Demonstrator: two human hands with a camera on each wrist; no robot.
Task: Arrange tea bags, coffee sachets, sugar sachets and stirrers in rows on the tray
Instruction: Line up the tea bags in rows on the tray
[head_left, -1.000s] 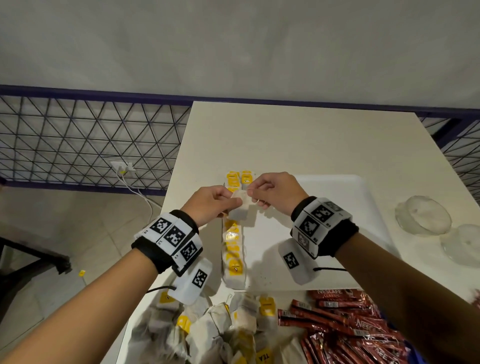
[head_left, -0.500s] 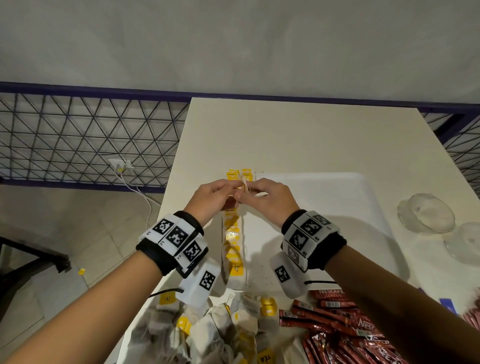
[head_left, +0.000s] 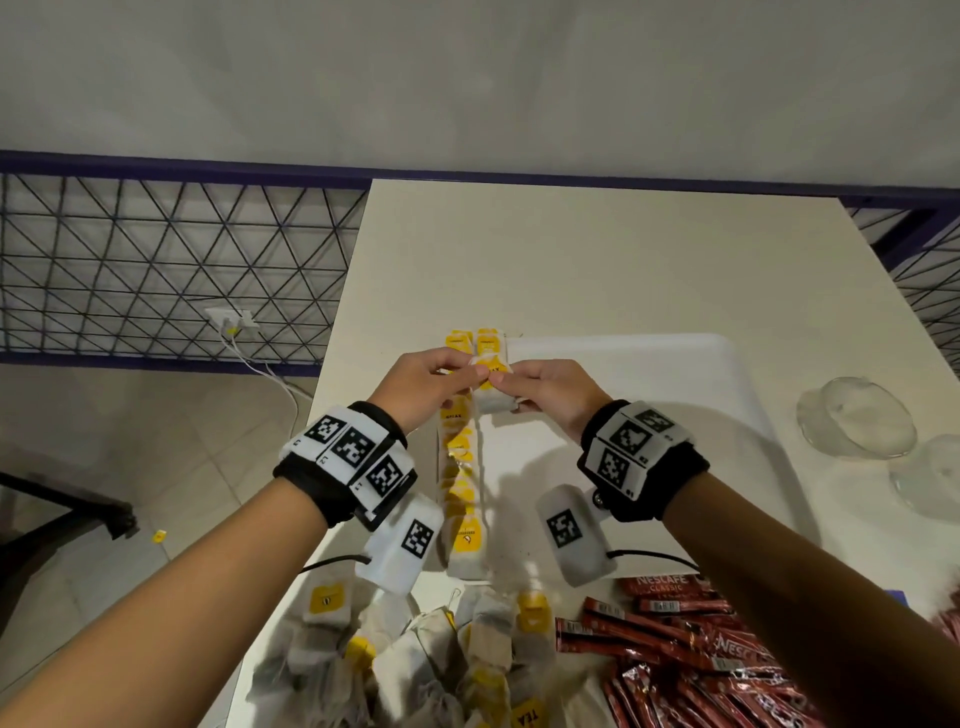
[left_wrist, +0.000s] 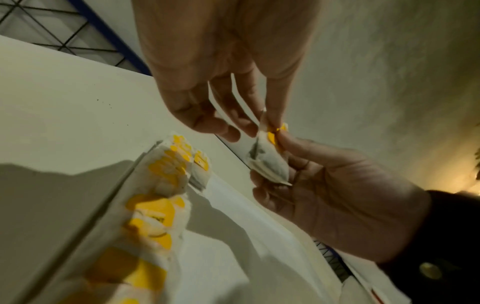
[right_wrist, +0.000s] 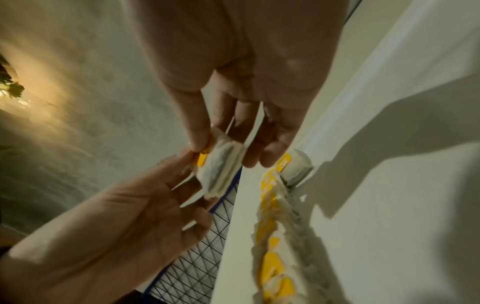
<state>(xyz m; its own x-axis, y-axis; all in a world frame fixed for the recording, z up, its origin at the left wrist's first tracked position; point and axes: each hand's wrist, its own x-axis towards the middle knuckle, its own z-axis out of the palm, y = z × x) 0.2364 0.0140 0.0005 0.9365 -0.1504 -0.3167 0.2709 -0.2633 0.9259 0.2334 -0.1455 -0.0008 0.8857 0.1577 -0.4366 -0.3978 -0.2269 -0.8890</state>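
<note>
While both hands pinched one tea bag (head_left: 491, 387) at mid-frame in the head view, it hung above the tray (head_left: 649, 374), clear of the surface. The left hand (head_left: 431, 387) gripped its yellow tag end between thumb and forefinger; the right hand (head_left: 550, 395) pinched the same end and cupped the pouch with its curled lower fingers, as the left wrist view showed (left_wrist: 270, 164). The right wrist view showed the bag (right_wrist: 221, 170) held between both sets of fingertips.

Just below and left of the hands, a row of tea bags (head_left: 460, 478) ran along the tray's left edge from lower centre up to the tray's far left corner, overlapping one another. A second bag (head_left: 488, 340) lay beside the row's top end, right above the hands in the frame. To the right of the row the tray lay white and bare up to its right rim.

At the bottom of the frame, a loose heap of tea bags (head_left: 415, 660) touched the tray's near edge, with red coffee sachets (head_left: 675, 639) piled to its right. Two clear dishes (head_left: 857, 415) sat on the table (head_left: 597, 249) at the right of the frame, well apart from the hands. A wire fence (head_left: 156, 270) filled the left side.
</note>
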